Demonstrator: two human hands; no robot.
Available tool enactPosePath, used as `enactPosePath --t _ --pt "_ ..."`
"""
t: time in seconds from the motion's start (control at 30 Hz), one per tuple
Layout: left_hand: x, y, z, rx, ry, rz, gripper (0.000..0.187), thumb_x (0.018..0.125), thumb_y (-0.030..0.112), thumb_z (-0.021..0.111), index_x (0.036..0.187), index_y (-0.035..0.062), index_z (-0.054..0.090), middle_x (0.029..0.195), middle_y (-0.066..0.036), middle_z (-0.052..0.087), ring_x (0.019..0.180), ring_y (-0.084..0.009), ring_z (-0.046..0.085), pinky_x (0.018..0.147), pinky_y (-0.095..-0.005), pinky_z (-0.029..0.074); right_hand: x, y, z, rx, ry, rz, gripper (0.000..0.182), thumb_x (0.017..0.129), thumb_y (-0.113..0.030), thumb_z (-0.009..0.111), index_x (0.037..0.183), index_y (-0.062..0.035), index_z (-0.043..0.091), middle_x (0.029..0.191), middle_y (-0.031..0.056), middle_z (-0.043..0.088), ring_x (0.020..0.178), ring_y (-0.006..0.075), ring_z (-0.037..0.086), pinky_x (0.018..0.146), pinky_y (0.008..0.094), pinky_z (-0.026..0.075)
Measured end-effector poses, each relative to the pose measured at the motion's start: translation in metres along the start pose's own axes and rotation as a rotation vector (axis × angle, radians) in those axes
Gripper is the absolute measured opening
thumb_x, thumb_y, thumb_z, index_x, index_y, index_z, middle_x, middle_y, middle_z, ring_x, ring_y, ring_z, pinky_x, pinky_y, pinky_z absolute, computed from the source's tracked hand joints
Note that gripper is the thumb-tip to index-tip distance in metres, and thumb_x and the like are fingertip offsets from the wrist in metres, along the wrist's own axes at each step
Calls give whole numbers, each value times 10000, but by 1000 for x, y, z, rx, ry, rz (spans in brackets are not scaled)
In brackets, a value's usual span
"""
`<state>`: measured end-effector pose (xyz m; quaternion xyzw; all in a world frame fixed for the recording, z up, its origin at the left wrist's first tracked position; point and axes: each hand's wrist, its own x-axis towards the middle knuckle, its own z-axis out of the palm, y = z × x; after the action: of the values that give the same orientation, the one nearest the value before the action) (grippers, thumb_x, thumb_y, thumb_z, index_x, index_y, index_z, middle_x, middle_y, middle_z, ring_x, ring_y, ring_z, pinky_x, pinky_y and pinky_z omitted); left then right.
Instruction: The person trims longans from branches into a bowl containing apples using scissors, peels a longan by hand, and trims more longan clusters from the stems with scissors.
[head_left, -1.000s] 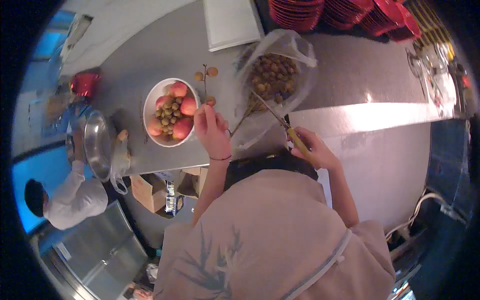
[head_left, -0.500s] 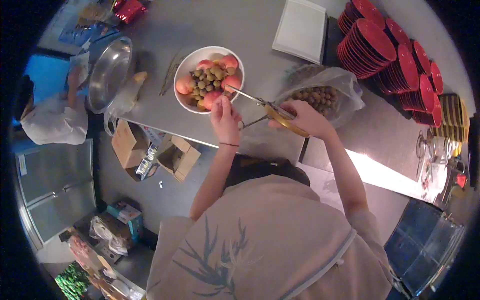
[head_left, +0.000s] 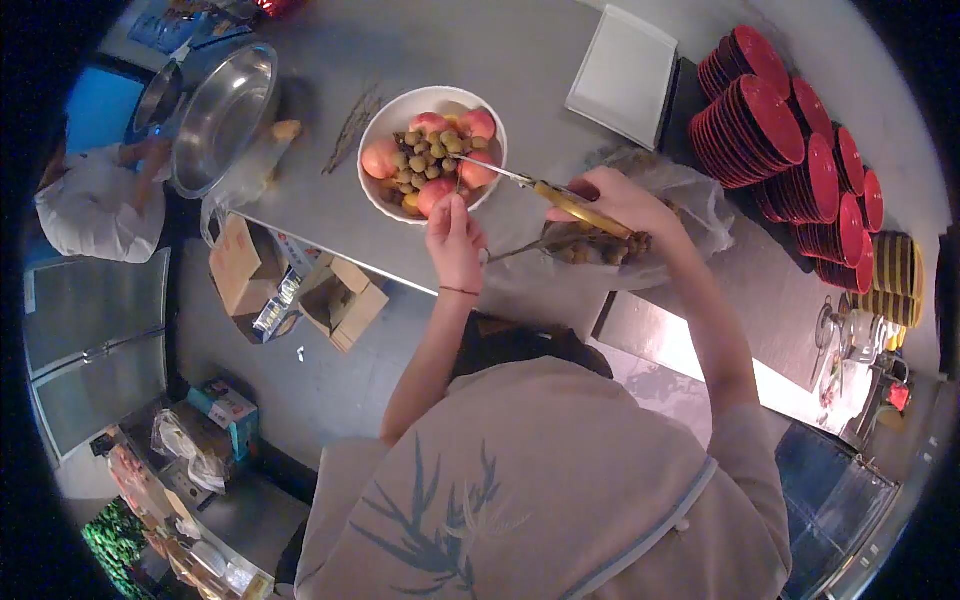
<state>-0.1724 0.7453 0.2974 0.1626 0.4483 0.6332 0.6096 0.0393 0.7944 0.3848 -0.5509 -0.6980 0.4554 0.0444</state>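
Observation:
My left hand (head_left: 456,245) is closed in a pinch on a thin longan twig (head_left: 515,249), its fingertips right at the bowl's near rim. The twig runs right toward a cluster of brown longans (head_left: 590,248) below my other hand. My right hand (head_left: 625,205) grips gold-handled scissors (head_left: 570,203), whose blades reach left over the bowl, tips close to the fruit. The white bowl (head_left: 372,190) holds peach-like red fruit (head_left: 380,157) around a heap of loose longans (head_left: 425,155). Beside my right hand lies a clear plastic bag (head_left: 705,215), partly hidden by my forearm.
Bare twigs (head_left: 352,130) lie left of the bowl. A large steel basin (head_left: 225,115) stands farther left, with a person in white (head_left: 105,200) beyond it. A white tray (head_left: 625,75) and stacked red bowls (head_left: 745,130) are at the right. Cardboard boxes (head_left: 345,300) sit below the counter edge.
The longan cluster now hangs below my right hand, where only twig showed before. The scissors' tips have shifted slightly left over the heap. The camera view has also shifted a little.

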Motion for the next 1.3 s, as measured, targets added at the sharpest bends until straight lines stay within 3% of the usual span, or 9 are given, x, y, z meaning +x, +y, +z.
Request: enactPosePath --t 0.17,0.27,0.47,0.57,0.67,0.77,0.87,0.97,1.3 --pt "6 7 2 58 32 -36 113 891 212 515 906 100 528 635 60 399 482 -28 321 398 -176 246 10 7 -14 -54 4 9 589 677 -471 688 928 56 608 833 143 621 775 205 577 720 305 444" --pt "12 12 1 89 8 -72 80 884 219 527 895 141 518 650 65 415 479 -33 326 398 -173 246 14 -10 -27 -73 -120 90 583 705 -443 672 966 71 591 911 160 617 864 231 581 784 312 440" --pt "23 14 -4 -18 29 -178 73 877 216 535 918 160 515 659 58 426 501 -49 354 424 -191 286 42 21 -20 126 -158 -63 449 791 -400 596 873 41 599 676 82 576 577 127 548 516 249 427" --pt "23 10 -7 -74 71 -154 98 876 192 528 965 156 508 696 34 458 556 -74 412 472 -217 345 42 2 -21 -15 -234 47 411 802 -393 581 825 17 582 583 32 511 434 89 459 390 229 345" --pt "23 9 -11 -64 95 -126 145 878 164 514 1016 129 488 770 0 505 628 -110 475 529 -245 395 43 2 -18 98 -216 106 430 786 -418 598 801 11 562 562 31 491 395 103 435 358 238 329" --pt "25 6 -17 -45 66 -103 183 859 115 536 1024 78 465 831 -33 537 681 -134 516 569 -261 428 54 23 -16 417 -286 159 490 742 -476 635 799 5 556 546 31 480 396 105 436 352 240 323" --pt "23 1 -18 43 83 -49 224 822 56 584 996 31 445 839 -56 545 702 -146 534 599 -277 456 54 27 -9 385 -185 139 494 748 -491 617 774 -2 549 532 35 475 395 106 438 347 237 313" --pt "22 0 -21 100 60 -49 256 791 17 618 969 14 433 828 -71 542 708 -151 544 624 -277 475 50 15 -16 246 -288 159 537 741 -513 610 822 15 549 568 38 496 399 110 441 351 234 319" --pt "26 -6 -27 109 127 -31 295 797 47 622 1006 -39 432 836 -103 559 700 -168 588 600 -260 494 55 33 -11 321 -281 132 397 878 -334 396 896 37 535 605 55 505 428 117 455 355 243 380"
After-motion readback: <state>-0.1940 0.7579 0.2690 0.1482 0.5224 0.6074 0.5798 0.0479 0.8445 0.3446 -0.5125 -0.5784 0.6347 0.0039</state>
